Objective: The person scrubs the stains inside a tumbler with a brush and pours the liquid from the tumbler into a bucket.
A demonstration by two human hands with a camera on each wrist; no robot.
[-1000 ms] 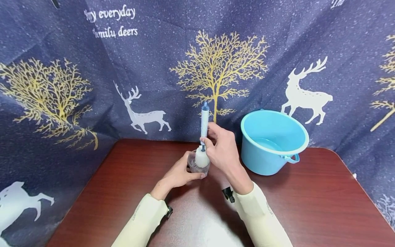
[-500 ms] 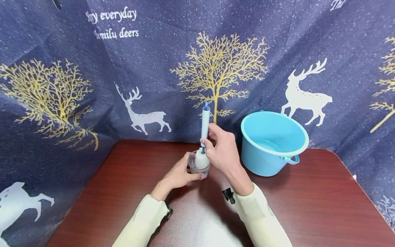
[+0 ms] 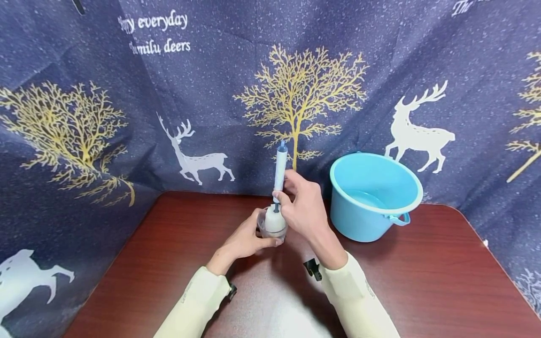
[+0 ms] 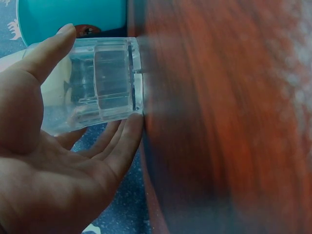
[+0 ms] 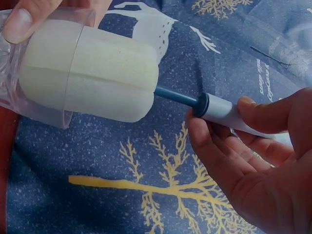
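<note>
A clear plastic cup [image 3: 270, 228] [image 4: 100, 83] [image 5: 19, 92] stands on the dark red table [image 3: 169, 253]. My left hand [image 3: 245, 239] [image 4: 53, 161] holds it round the side, thumb and fingers curled about it. A sponge brush with a white foam head [image 3: 275, 218] [image 5: 92, 73] sits partly inside the cup. Its blue-grey handle [image 3: 280, 169] [image 5: 224, 114] points up, and my right hand [image 3: 304, 209] [image 5: 248, 165] grips it near the lower end.
A light blue plastic bucket [image 3: 374, 195] with a little water stands on the table to the right of my hands. A dark blue curtain printed with deer and golden trees [image 3: 296, 94] closes off the back and both sides.
The brush and my right hand have sunk slightly, so the foam head sits a little deeper in the cup. My left hand and the cup have stayed put.
</note>
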